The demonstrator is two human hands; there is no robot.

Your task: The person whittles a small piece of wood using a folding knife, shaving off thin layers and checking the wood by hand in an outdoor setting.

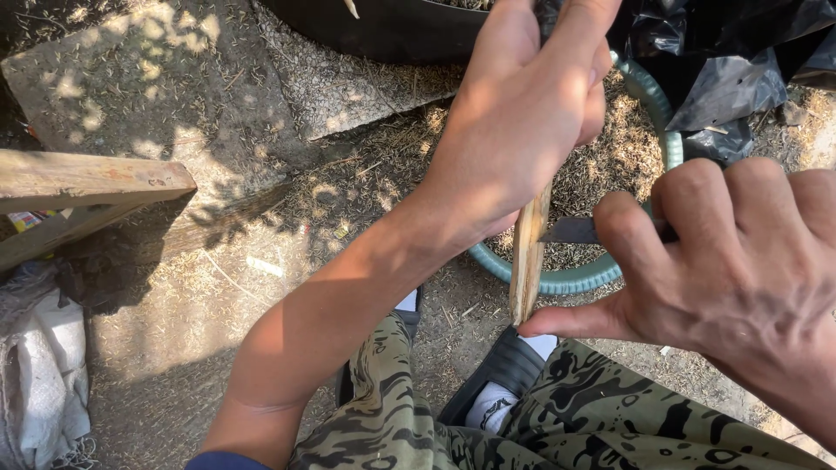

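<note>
My left hand (522, 113) is closed around the upper part of a pale wooden stick (528, 261), which points down toward my knees. My right hand (740, 252) grips a knife whose dark blade (570, 230) lies flat against the stick's right side. The right thumb reaches under the stick's lower tip. The knife's handle is hidden inside my fist. My legs in camouflage trousers (592, 418) and dark sandals with white socks (496, 392) show below.
A green ribbed hoop (575, 280) lies on the ground, full of wood shavings. Black plastic sheeting (723, 78) sits at top right, a dark tub (383, 26) at top. A wooden plank (78, 178) and white sacks (39, 383) are at the left.
</note>
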